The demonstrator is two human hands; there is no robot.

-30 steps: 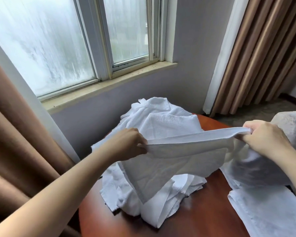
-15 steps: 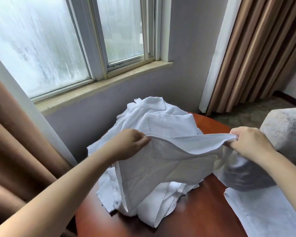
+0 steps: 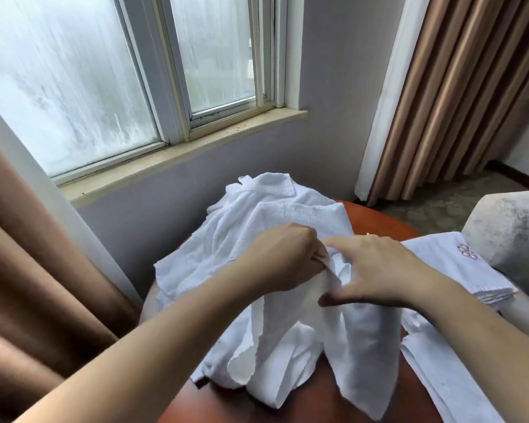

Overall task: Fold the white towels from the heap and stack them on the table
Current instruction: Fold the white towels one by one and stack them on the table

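Halving fold | left hand (image 3: 287, 259) fingers pinch towel (image 3: 362, 349) corners together over heap (image 3: 287, 209) | right hand (image 3: 379, 270) fingers splayed, holding nothing | advice: square the edges before creasing.

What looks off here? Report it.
Nothing is spilled or damaged. The heap sprawls and seems to hang past the left edge of the table, so it might slide off. The window glass is streaked and fogged. The folded stack lies neat.
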